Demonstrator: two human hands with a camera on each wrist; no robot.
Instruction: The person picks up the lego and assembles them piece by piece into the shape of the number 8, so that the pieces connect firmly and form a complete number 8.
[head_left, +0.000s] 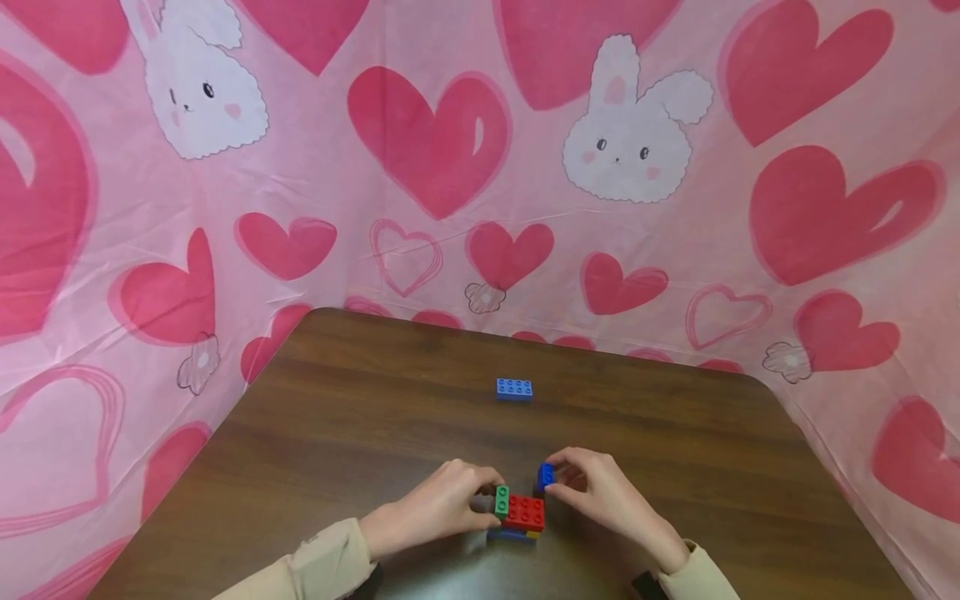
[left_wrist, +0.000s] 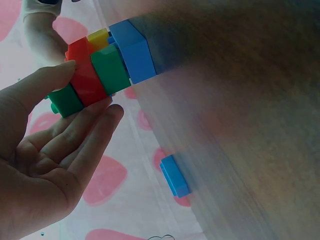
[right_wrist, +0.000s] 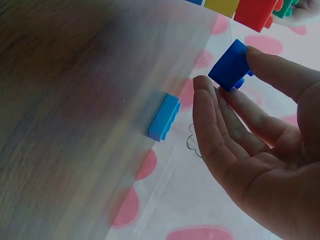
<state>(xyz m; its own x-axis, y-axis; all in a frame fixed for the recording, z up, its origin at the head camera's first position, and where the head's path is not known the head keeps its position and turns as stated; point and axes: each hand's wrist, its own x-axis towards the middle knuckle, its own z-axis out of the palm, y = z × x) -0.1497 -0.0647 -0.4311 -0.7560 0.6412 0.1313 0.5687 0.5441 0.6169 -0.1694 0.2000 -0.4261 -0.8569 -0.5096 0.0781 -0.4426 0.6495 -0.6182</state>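
A small stack of toy building bricks stands on the table, with a blue brick (left_wrist: 133, 51) at the bottom. Above that come a green brick (left_wrist: 110, 69) and a yellow brick (right_wrist: 221, 7) side by side, then a red brick (head_left: 525, 513). A small green brick (head_left: 502, 502) tops the stack's left end. My left hand (head_left: 442, 507) grips this end between thumb and fingers. Just right of the stack, my right hand (head_left: 603, 492) pinches a small dark blue brick (right_wrist: 231, 65) between thumb and fingers, raised off the table and apart from the stack.
Farther back on the brown wooden table (head_left: 375, 392) lies a lighter blue brick (head_left: 513, 389), studs up. A pink cloth (head_left: 315, 175) with hearts and rabbits hangs behind and beside the table.
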